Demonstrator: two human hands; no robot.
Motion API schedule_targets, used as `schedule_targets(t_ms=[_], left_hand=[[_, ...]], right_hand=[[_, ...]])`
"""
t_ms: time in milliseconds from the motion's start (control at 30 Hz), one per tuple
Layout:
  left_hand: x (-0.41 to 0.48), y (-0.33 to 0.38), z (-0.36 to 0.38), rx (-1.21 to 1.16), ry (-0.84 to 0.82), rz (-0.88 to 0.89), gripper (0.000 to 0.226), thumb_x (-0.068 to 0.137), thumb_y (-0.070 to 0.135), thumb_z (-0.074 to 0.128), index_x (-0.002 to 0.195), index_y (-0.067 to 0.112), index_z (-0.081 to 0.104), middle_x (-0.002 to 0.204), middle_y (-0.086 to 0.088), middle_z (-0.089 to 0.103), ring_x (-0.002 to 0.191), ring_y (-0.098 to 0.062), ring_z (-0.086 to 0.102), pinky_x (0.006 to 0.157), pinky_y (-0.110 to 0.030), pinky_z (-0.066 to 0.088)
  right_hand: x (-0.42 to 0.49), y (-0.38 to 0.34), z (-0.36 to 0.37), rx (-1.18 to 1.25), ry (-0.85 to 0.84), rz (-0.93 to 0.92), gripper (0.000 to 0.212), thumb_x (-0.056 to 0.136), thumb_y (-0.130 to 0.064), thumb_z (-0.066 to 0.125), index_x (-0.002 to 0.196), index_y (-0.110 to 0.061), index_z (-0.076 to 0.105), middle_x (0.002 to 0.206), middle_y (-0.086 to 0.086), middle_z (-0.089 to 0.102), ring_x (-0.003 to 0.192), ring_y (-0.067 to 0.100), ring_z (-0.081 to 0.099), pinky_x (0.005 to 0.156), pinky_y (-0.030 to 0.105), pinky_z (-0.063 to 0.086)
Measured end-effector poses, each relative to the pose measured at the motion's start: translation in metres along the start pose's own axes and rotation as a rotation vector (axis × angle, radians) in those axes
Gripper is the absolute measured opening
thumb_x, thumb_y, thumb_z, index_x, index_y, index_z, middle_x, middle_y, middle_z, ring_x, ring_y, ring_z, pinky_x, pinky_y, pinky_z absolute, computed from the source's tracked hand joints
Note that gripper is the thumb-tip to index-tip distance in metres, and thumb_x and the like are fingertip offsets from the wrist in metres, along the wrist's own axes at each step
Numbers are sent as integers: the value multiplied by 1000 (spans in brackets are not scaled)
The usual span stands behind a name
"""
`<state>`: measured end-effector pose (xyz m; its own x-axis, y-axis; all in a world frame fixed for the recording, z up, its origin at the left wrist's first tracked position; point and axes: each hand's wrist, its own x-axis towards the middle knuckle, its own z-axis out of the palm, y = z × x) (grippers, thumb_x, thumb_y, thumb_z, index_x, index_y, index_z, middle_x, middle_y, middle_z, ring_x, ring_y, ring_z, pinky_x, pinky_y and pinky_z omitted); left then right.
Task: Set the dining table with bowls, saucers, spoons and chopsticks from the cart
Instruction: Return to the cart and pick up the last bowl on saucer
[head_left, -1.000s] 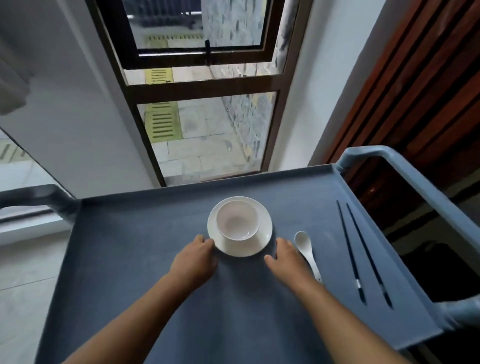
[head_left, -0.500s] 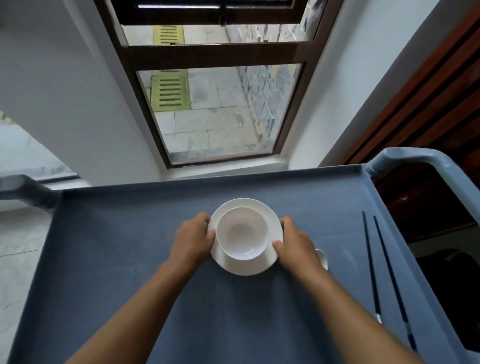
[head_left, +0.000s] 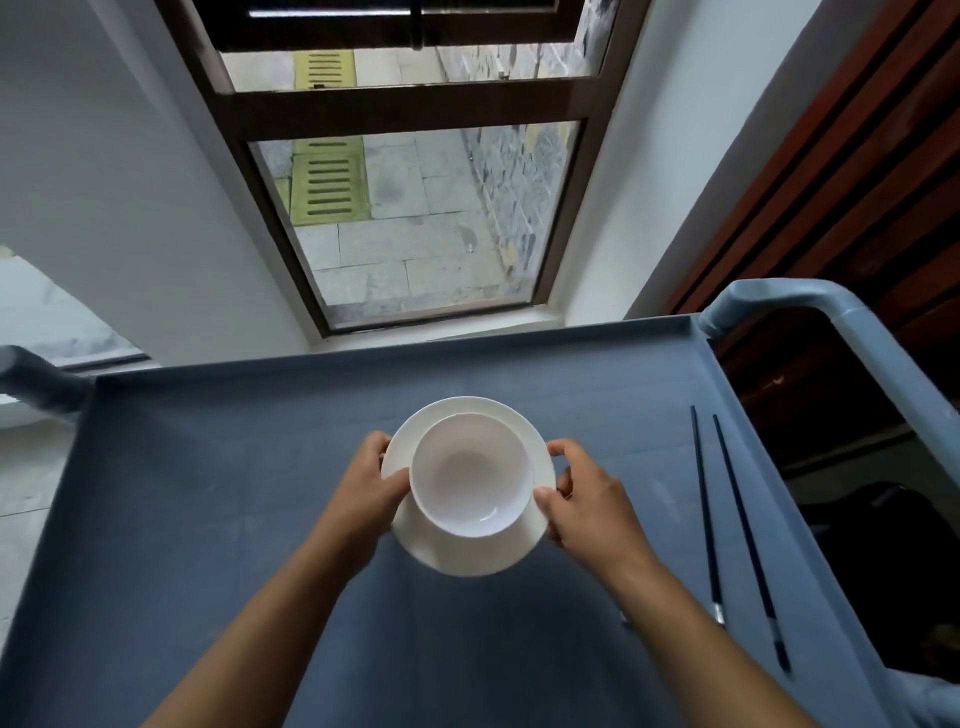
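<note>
The left hand (head_left: 363, 488) pinches the left rim of the saucer (head_left: 467, 558), which sits at the middle of the grey cart (head_left: 208, 519), seemingly just raised off it. The bowl (head_left: 470, 473) only rests on the saucer, so an uneven lift could tip it or slide it off. The right hand (head_left: 587, 499) grips the right rim, and its forearm could brush the chopsticks (head_left: 706, 519) lying by the cart's right edge.

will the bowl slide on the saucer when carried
Possibly, if tilted: the bowl just rests on the glossy saucer. Looks like rigid ceramic, likely breakable. Left hand and right hand grip opposite edges, which should steady it.
</note>
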<state>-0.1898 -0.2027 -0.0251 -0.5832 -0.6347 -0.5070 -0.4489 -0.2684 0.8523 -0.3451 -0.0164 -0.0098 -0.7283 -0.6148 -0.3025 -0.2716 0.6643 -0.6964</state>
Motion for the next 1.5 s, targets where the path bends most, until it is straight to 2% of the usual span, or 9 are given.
schedule_targets(t_ms=[333,533,667,767,1000,1133,1200,1333,1500], left_hand=[[-53,-39,37,-274,-63,2,25,80,40,67,106,37,66,105,-2,74,85,-25,72,63,-40,57],[-63,-56,45,-312,-44,16,25,84,38,65,108,32,66,106,-3,75,86,-22,73,66,-36,59],[-62,-54,46,-311,-53,15,26,83,40,65,108,32,65,104,-2,75,82,-23,73,62,-38,59],[-59,-51,47,-318,-67,18,26,83,41,65,107,32,65,104,-5,74,84,-27,72,65,-44,56],[-56,-53,57,-321,-96,30,15,91,38,68,105,33,68,102,-7,75,79,-24,72,61,-42,56],[-56,-51,68,-306,-123,20,25,84,44,66,106,33,67,102,-7,75,78,-24,73,63,-42,55],[-55,-50,73,-298,-136,17,26,82,45,65,106,33,67,102,-8,75,78,-24,72,63,-42,54],[-54,-47,82,-286,-150,22,38,75,52,70,106,31,66,101,-10,74,79,-27,70,63,-42,53],[-51,-46,86,-280,-152,23,35,77,49,69,107,30,66,102,-9,74,78,-25,71,62,-40,54]], right_hand=[[-69,34,-9,103,43,62,36,88,-15,66,114,-37,55,69,2,59,59,19,64,64,44,58],[-72,60,-18,244,205,135,13,99,-29,51,94,-31,62,63,1,65,50,15,61,57,47,57],[-53,71,-27,-145,200,210,24,92,-46,57,93,-22,56,83,-3,63,80,23,63,71,38,52],[-43,68,-22,-364,73,208,38,89,-56,56,91,-18,52,90,-1,61,81,25,60,63,34,44],[-33,73,-18,-275,-1,242,25,92,-34,54,80,-15,44,90,11,64,75,30,49,62,35,36],[-35,86,-34,51,145,305,16,95,-19,51,83,-15,42,75,5,64,69,29,62,61,40,51],[-32,97,-51,37,257,329,9,94,-15,50,88,-14,42,79,8,64,72,32,62,61,41,50],[-23,122,-86,-153,435,374,36,90,-34,65,97,-10,39,95,17,66,87,39,63,63,37,40],[-11,143,-101,-333,353,523,71,77,-62,70,110,-7,41,106,18,66,98,40,65,68,39,44]])
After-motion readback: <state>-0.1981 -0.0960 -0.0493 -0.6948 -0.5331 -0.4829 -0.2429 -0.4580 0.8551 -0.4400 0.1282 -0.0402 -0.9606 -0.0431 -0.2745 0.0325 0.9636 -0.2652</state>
